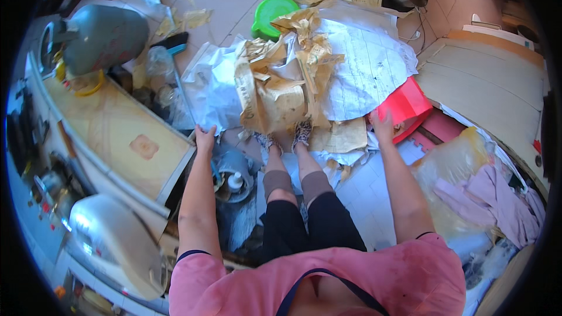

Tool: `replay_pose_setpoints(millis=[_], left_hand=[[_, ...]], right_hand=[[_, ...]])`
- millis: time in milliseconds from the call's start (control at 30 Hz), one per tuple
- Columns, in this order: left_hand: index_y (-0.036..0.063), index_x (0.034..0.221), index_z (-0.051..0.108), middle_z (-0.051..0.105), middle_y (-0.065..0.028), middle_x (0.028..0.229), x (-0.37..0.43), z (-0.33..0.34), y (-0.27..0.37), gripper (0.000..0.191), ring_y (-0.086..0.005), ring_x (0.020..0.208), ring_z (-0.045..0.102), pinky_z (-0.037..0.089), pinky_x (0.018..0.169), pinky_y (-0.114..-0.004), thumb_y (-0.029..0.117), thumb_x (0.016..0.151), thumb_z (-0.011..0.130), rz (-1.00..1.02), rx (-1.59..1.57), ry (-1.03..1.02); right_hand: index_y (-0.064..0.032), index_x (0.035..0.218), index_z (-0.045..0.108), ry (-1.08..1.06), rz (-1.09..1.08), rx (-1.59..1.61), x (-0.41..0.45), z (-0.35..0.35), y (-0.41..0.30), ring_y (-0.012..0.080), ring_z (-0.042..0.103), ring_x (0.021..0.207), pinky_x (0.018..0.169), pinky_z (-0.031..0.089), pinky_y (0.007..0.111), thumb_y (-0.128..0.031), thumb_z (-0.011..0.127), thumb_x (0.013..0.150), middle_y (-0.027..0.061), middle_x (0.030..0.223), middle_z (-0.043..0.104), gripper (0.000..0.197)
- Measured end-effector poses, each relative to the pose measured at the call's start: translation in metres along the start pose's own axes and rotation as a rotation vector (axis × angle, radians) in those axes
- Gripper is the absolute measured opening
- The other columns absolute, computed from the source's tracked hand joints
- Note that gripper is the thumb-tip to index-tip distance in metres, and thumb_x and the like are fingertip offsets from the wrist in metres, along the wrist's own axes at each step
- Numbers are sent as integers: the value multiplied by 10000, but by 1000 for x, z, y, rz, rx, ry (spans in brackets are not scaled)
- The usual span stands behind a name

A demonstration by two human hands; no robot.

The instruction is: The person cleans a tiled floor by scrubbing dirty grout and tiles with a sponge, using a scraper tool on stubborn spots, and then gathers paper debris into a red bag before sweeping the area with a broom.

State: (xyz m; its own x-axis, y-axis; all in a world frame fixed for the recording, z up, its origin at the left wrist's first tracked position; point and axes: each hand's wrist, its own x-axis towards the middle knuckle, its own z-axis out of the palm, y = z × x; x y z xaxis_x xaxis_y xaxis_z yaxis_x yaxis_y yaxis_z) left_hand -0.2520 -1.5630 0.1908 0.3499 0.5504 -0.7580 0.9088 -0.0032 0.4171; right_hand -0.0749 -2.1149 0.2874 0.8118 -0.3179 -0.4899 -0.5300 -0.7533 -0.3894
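Note:
My left hand (pixel 205 138) is closed at the long thin handle (pixel 184 92) of a broom, whose dark head with a teal edge (pixel 175 46) lies farther off. A crumpled white sheet (pixel 215 83) lies right beside that hand. My right hand (pixel 382 125) grips the left side of a red open container (pixel 404 107), with some brownish bits inside; its fingers are partly hidden. Between my hands, torn brown paper (pixel 276 101) lies over the white sheets. A larger white paper sheet (pixel 360 70) with creases and marks is spread to the right.
A green plastic basin (pixel 274 13) stands beyond the papers. On the left are a grey gas cylinder (pixel 107 37) and a cream panel (pixel 109 127). A bucket (pixel 232 171) stands near my feet. Plastic bags (pixel 452 171) and a lilac cloth (pixel 491 202) lie right, beside a cream cabinet (pixel 478 79).

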Motion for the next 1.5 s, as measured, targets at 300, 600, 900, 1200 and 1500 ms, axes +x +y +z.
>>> replay_pose_setpoints(millis=[300,600,900,1200,1500], left_hand=[[112,1434,-68,111,-182,1481,154,90,-22,1017,-324,1352,170,169,1087,-437,595,793,556,-37,-72,-107],[26,1128,548,630,-111,1023,121,262,-10,283,-216,890,625,519,793,-368,160,878,552,-312,-942,-1169],[50,1138,526,607,-115,985,-6,317,141,382,-261,893,602,505,803,-350,354,936,413,-534,-795,-739],[51,1143,525,603,-114,1002,-57,163,117,381,-260,911,595,494,817,-347,348,930,420,-181,-783,-547],[51,1149,525,598,-112,1019,-113,27,152,381,-259,929,589,482,832,-344,343,925,427,125,-708,-278]], right_hand=[[-15,1423,47,120,-27,-165,246,74,-8,415,109,1348,1092,177,399,-630,681,639,349,1419,75,1181],[-295,1423,207,-159,-12,-477,152,233,-51,523,62,1310,1048,127,589,-506,680,667,254,1468,11,916],[-21,979,636,-764,-41,539,75,254,-29,194,539,908,774,450,333,-283,520,849,122,1054,573,315],[-10,1067,602,-822,-341,362,-110,220,-144,238,540,1019,890,414,319,-252,503,880,135,1099,584,321],[-19,960,551,-154,290,781,-159,82,-33,161,562,812,728,447,295,-240,684,792,80,926,592,308]])
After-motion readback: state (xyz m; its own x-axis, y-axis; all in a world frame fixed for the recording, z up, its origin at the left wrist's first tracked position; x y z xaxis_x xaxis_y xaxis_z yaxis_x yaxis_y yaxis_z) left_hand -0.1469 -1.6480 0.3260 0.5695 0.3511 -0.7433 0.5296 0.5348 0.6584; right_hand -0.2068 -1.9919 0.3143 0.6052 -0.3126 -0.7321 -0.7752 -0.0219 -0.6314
